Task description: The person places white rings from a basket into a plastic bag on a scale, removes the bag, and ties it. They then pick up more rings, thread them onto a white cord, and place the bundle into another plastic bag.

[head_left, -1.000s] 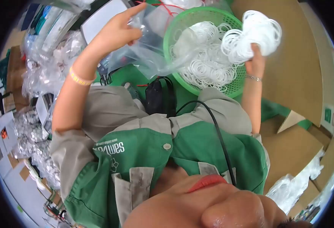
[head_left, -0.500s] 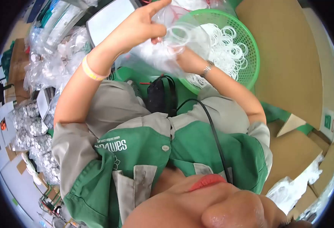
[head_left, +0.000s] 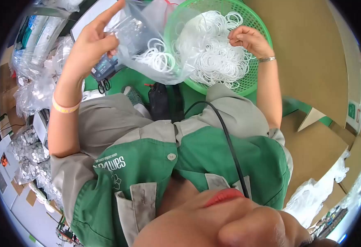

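Observation:
My left hand (head_left: 94, 45) holds the edge of a clear plastic bag (head_left: 147, 76) between thumb and curled fingers, its index finger stretched out. Several white rings (head_left: 158, 57) lie inside the bag, near its bottom. The bag hangs open and partly overlaps a round green basket (head_left: 267, 24). A large heap of white rings (head_left: 221, 61) fills the basket. Over the heap's right side is my right hand (head_left: 248, 41), its fingers bent and drawn together at the tips. Whether a ring is pinched there cannot be made out.
A dark device with a keypad (head_left: 105, 68) and scissors (head_left: 103, 85) are beyond my left knee. A black pouch (head_left: 160, 103) stands between my legs. Cardboard (head_left: 304, 53) rises right of the basket. Bagged parts (head_left: 34, 150) are piled at the left.
My right hand has left the bag and moved right, over the ring heap. My left hand has moved left with the bag, whose rings now show lower down.

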A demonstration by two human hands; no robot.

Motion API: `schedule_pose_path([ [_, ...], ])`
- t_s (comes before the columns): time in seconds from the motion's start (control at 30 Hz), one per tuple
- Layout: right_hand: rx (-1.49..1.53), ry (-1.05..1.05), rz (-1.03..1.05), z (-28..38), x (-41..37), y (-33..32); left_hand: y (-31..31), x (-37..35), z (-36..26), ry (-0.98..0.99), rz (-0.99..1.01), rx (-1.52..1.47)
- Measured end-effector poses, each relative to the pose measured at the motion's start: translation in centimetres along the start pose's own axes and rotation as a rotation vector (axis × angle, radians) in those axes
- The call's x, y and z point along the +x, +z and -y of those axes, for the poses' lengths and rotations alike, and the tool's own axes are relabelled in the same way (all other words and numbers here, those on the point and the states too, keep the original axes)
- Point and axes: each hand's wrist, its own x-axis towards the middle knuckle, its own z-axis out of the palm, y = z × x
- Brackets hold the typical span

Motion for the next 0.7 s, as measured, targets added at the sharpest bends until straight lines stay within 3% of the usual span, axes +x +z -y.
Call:
schedule_pose_path([
  [0.03, -0.031, 0.101, -0.154, -2.9, 0.2, -1.7, -0.4, 0.0, 0.1, -0.007, -0.002, 0.000],
  [0.1, -0.462, 0.398, -0.534, -9.4, 0.2, -4.9, -0.8, -0.1, 0.6, -0.001, -0.020, -0.016],
  [0.17, -1.025, 0.487, -0.762, -16.3, 0.0, -8.0, -1.2, 0.1, 0.8, 0.022, -0.030, -0.031],
  [0.23, -0.883, 0.501, -0.840, -17.7, 0.1, -7.4, -1.3, 0.2, 0.8, -0.002, -0.056, -0.002],
  [0.33, -0.578, 0.535, -0.826, -15.2, 1.1, -5.3, -2.2, 0.3, 1.3, -0.014, 0.012, -0.089],
  [0.37, -0.563, 0.631, -0.748, -14.9, 1.5, -5.7, -2.2, 0.3, 1.4, 0.000, -0.008, -0.098],
  [0.4, -0.616, 0.729, -0.509, -14.5, 2.5, -6.6, -2.1, 0.3, 1.5, 0.019, -0.029, -0.108],
  [0.47, -0.557, 0.687, -0.443, -14.7, 3.2, -6.8, -2.1, 0.3, 1.3, 0.002, -0.016, -0.136],
  [0.53, -0.530, 0.577, -0.554, -15.0, 4.2, -5.6, -2.2, 0.4, 1.4, -0.003, -0.021, -0.150],
  [0.6, -0.451, 0.332, -0.627, -10.2, 3.9, 0.2, -2.1, 0.3, 1.5, -0.005, -0.015, -0.156],
  [0.67, -0.576, 0.285, -0.489, -15.3, 5.9, -1.7, -2.1, 0.3, 1.6, 0.003, -0.001, -0.170],
  [0.7, -0.665, 0.389, -0.531, -15.1, 6.2, -0.6, -2.0, 0.2, 1.4, 0.000, 0.008, -0.169],
])
